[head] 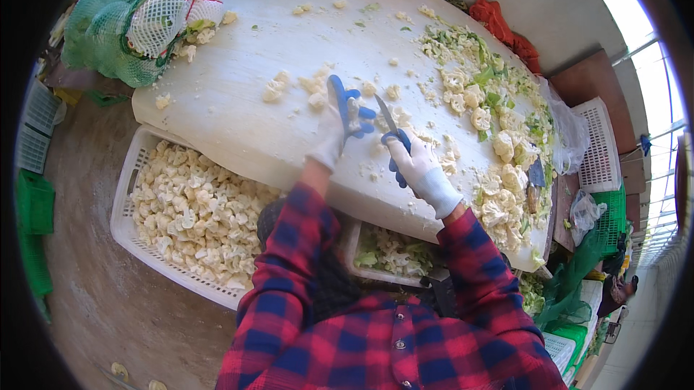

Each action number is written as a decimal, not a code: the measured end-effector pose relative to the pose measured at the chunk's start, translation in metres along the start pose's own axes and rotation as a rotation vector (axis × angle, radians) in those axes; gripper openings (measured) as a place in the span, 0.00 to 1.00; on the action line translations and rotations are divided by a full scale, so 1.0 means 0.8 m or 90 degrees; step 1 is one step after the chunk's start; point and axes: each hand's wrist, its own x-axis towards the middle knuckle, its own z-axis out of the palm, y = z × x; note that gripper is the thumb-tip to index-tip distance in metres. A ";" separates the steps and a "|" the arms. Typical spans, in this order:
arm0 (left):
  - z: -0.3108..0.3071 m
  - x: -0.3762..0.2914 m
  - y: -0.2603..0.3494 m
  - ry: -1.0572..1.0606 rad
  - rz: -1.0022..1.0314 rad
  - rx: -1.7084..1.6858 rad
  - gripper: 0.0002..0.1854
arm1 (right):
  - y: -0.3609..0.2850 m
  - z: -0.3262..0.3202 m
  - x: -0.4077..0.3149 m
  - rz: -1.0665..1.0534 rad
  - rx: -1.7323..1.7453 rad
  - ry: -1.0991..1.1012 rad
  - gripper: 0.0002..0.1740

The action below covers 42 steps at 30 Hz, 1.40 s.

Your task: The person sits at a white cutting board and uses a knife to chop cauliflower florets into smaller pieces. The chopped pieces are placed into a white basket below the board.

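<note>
My left hand (pixel 342 113), in a white glove with blue-coated palm and fingers, is held on edge above the white tabletop (pixel 227 97). Its fingers are apart, and I see no floret gripped in it. Just left of it lie blurred cauliflower florets (pixel 315 84). My right hand (pixel 415 159), gloved the same way, grips a small knife (pixel 386 113) by its blue handle, blade pointing up and away from me. Cut cauliflower pieces (pixel 400 117) lie beside the blade, some partly hidden by the right hand.
Trimmed cauliflower stems and leaves (pixel 501 140) heap along the right, with a cleaver (pixel 535 174) among them. A white crate (pixel 122 211) of florets stands below left; a bin (pixel 355 252) of leaf scraps sits under the table. A green net sack (pixel 100 27) rests far left.
</note>
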 end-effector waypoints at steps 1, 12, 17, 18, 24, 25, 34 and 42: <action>0.003 0.000 0.001 0.033 0.034 0.041 0.53 | 0.010 -0.008 -0.005 0.013 0.017 0.001 0.22; 0.065 -0.055 -0.058 -0.232 0.485 1.179 0.31 | 0.147 -0.099 -0.026 0.297 0.098 0.283 0.31; 0.069 -0.042 -0.070 -0.079 0.581 1.117 0.25 | 0.160 -0.070 0.003 0.269 0.285 0.169 0.24; 0.074 -0.044 -0.076 -0.102 0.549 1.010 0.25 | 0.155 -0.064 0.007 0.281 0.356 0.182 0.23; 0.085 -0.044 -0.082 -0.211 -0.146 0.129 0.33 | 0.077 -0.027 0.010 0.064 0.254 0.221 0.19; 0.079 -0.038 -0.074 -0.245 -0.194 0.054 0.33 | 0.063 -0.023 0.004 -0.009 0.224 0.174 0.21; 0.052 -0.016 -0.049 -0.131 -0.077 -0.116 0.29 | 0.007 0.002 -0.051 -0.055 -0.152 0.170 0.20; 0.063 -0.037 -0.034 -0.030 0.024 0.106 0.28 | 0.016 0.009 -0.045 -0.030 -0.277 0.125 0.20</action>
